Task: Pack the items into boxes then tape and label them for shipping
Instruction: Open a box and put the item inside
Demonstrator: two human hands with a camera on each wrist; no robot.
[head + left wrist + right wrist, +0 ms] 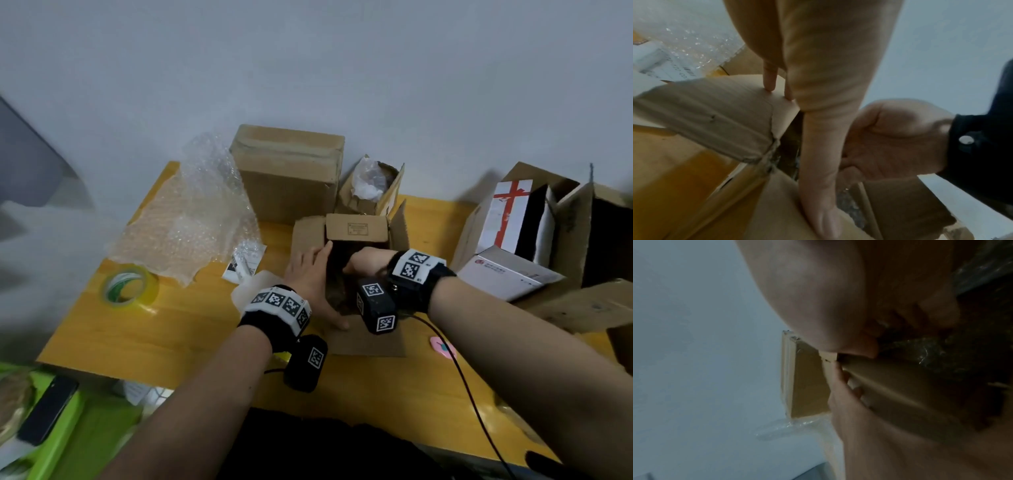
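Both hands work at the small open box (356, 236) in the middle of the yellow counter (171, 329). Left hand (310, 277) lies flat along the box's left side with its fingers straight, the fingertips resting on the edge of the left flap (719, 110) and the thumb stretched across the near flap (363, 339), which lies folded out on the counter. Right hand (364, 263) reaches down into the box's dark opening; its fingers curl inward, but whether they grip anything I cannot tell, since the inside is dark. From the right wrist, something wrapped in shiny clear film (931, 352) shows inside the box, just beside the fingertips.

Behind the open box stands a larger closed carton (287, 171) against the wall, and to its right a smaller open box (371, 192) with crumpled clear plastic sticking out. A loose sheet of bubble wrap (191, 212) spreads over the far left part of the counter, with a roll of clear tape (128, 286) lying near its front edge and a printed label (243, 262) between the wrap and the left hand. More open cartons sit at the right, one holding a white box with a red stripe (510, 212). A small pink object (443, 347) lies on the counter under the right forearm.
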